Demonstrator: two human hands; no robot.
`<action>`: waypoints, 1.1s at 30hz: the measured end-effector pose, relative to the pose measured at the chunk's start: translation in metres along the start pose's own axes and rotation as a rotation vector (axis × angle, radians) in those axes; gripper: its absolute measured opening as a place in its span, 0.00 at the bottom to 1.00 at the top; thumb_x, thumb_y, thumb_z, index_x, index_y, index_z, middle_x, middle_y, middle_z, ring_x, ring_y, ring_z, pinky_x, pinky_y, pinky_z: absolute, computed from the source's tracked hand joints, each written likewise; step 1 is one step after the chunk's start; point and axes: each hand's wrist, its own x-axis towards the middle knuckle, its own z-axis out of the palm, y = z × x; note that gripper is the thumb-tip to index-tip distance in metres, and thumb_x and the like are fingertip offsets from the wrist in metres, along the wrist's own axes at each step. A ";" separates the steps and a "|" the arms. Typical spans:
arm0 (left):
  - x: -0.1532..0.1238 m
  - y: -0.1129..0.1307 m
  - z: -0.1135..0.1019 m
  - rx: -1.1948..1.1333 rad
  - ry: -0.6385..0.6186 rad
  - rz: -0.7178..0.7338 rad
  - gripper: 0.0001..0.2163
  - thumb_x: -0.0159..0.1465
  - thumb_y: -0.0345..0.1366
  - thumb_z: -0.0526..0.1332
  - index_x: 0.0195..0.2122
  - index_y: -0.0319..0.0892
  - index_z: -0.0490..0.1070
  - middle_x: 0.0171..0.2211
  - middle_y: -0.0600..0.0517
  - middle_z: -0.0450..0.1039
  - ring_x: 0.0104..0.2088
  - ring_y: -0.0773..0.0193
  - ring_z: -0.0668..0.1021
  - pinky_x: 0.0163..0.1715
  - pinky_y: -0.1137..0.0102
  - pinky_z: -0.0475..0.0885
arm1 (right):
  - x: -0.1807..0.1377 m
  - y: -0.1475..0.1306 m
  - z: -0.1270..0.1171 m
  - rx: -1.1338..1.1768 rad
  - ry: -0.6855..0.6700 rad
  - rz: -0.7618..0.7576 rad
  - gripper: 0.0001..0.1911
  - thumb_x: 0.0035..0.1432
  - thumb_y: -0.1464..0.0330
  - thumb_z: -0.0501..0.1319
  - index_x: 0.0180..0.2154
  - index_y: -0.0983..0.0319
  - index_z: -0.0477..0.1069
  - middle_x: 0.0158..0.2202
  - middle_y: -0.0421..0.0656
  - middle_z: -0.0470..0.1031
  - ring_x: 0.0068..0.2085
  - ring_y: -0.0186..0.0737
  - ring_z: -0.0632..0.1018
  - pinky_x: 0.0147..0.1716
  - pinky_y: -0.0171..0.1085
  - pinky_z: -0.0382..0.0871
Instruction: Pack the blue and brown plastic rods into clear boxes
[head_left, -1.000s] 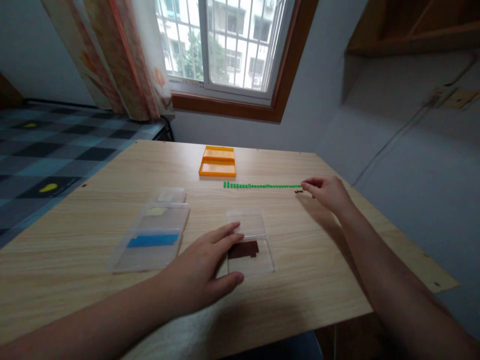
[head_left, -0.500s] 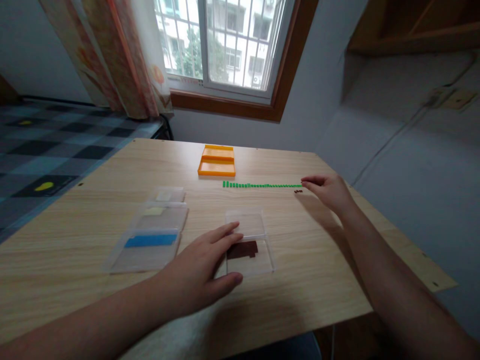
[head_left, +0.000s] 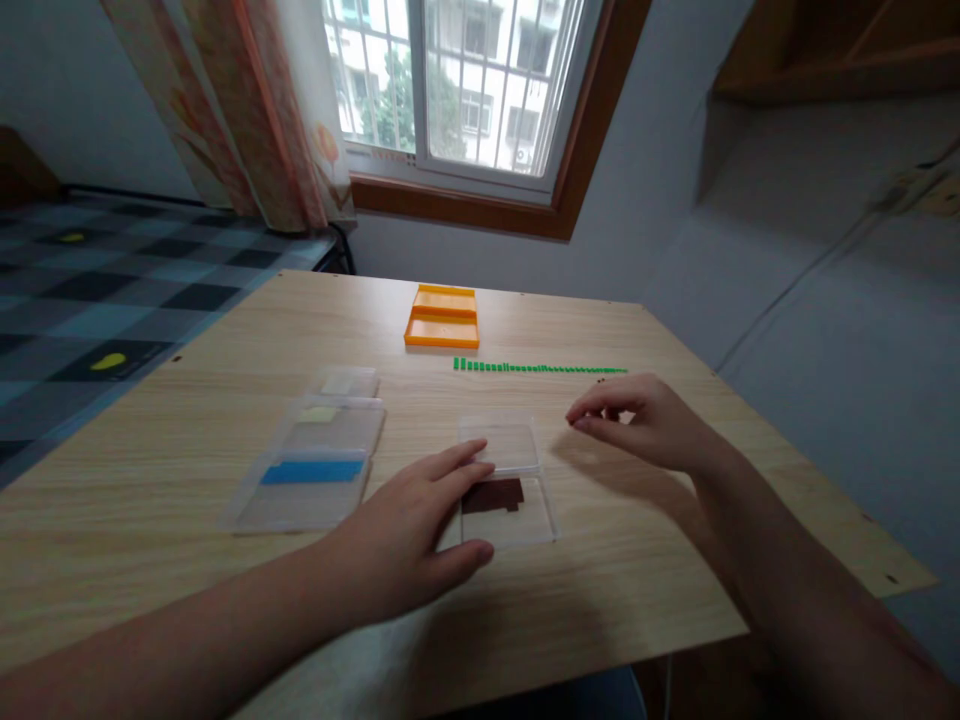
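Note:
My left hand (head_left: 409, 530) lies with fingers spread over the left side of a clear plastic case (head_left: 544, 515). Its fingertips touch or hover at the case's hinge side; which of the two I cannot tell. Inside the case is a block of dark brown pieces (head_left: 491, 494), partly hidden by the fingers. To the right of the case, above the table, my right hand (head_left: 637, 425) has thumb and fingers pinched together. A tiny dark spot shows at the fingertips, too small to name. Just behind that hand, small dark pieces (head_left: 601, 381) peek out near the end of a row of small green pieces (head_left: 525, 368).
An open orange case (head_left: 442, 343) stands at the back of the table (head_left: 337, 320). Left of my left hand are open clear cases (head_left: 289, 515) with a blue block (head_left: 313, 471) and a pale block (head_left: 316, 414). A window (head_left: 480, 100) and a bed (head_left: 150, 270) lie beyond.
My right hand has moved from the right end of the green row leftward and nearer to me, toward the clear case. My left hand holds its place; the view has shifted slightly.

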 end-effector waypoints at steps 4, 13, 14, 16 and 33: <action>0.000 0.002 0.000 -0.006 -0.002 -0.002 0.31 0.62 0.43 0.67 0.66 0.44 0.67 0.72 0.41 0.59 0.69 0.43 0.67 0.66 0.49 0.64 | -0.001 -0.033 0.018 0.031 -0.243 -0.160 0.08 0.65 0.71 0.62 0.40 0.61 0.82 0.34 0.42 0.81 0.32 0.32 0.77 0.32 0.32 0.67; 0.000 0.001 0.003 -0.021 0.018 0.017 0.31 0.62 0.42 0.67 0.66 0.44 0.66 0.72 0.42 0.58 0.69 0.44 0.66 0.66 0.49 0.64 | -0.005 -0.049 0.038 -0.066 -0.419 -0.149 0.11 0.61 0.76 0.62 0.38 0.60 0.83 0.32 0.40 0.78 0.32 0.33 0.77 0.34 0.32 0.66; 0.000 0.002 0.003 -0.021 0.019 0.020 0.30 0.62 0.42 0.67 0.66 0.44 0.66 0.72 0.42 0.58 0.69 0.44 0.67 0.66 0.50 0.64 | -0.005 -0.049 0.039 -0.063 -0.430 -0.145 0.12 0.60 0.77 0.62 0.38 0.59 0.83 0.32 0.39 0.79 0.32 0.33 0.77 0.34 0.32 0.66; 0.001 0.002 0.003 -0.016 0.019 0.021 0.30 0.62 0.42 0.68 0.66 0.44 0.67 0.72 0.42 0.58 0.68 0.44 0.67 0.66 0.50 0.65 | -0.005 -0.049 0.041 -0.049 -0.450 -0.141 0.13 0.59 0.78 0.62 0.38 0.59 0.83 0.32 0.39 0.79 0.32 0.32 0.77 0.35 0.32 0.67; 0.001 0.006 0.001 0.001 -0.001 0.002 0.31 0.62 0.41 0.68 0.66 0.42 0.66 0.72 0.41 0.57 0.68 0.45 0.67 0.66 0.51 0.65 | -0.004 -0.055 0.026 -0.038 -0.527 -0.159 0.11 0.61 0.75 0.63 0.40 0.58 0.84 0.32 0.39 0.77 0.30 0.31 0.74 0.32 0.31 0.64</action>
